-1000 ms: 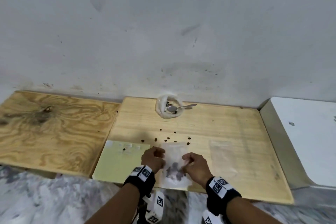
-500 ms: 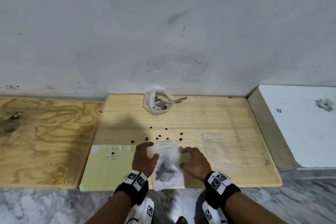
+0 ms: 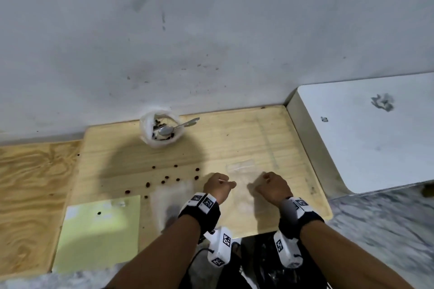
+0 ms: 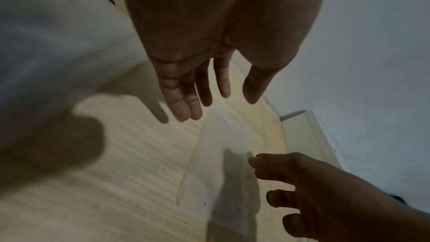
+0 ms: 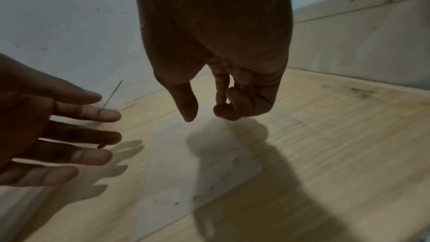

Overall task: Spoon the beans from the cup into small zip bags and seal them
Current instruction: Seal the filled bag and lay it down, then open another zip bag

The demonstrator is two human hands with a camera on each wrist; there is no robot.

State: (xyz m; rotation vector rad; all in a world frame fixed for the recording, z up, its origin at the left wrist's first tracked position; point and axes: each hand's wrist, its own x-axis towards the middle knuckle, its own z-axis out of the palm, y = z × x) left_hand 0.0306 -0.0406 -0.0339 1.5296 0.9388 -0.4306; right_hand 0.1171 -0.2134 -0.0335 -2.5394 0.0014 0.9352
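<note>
A white cup [image 3: 150, 135] with beans and a metal spoon [image 3: 179, 125] stands at the back of the pale wooden board [image 3: 234, 138]. Loose beans [image 3: 167, 177] lie scattered in front of it. An empty clear zip bag [image 3: 242, 170] [image 4: 223, 155] [image 5: 200, 155] lies flat between my hands. My left hand [image 3: 225, 182] [image 4: 223, 106] hovers over its left edge with straight fingers, holding nothing. Over its right side, my right hand [image 3: 265, 177] [image 5: 204, 116] hangs with loosely curled fingers, also holding nothing. A blurred bag with beans [image 3: 164, 197] lies left of my left wrist.
A grey wall rises right behind the board. A white slab [image 3: 364, 136] borders the board on the right and darker plywood [image 3: 30, 183] on the left. A pale green sheet [image 3: 98, 230] with one bean covers the board's front left corner. Marbled surface [image 3: 387, 230] lies in front.
Both hands have let go of the bag with beans and moved right, over the empty bag. The bag with beans now lies to the left of them.
</note>
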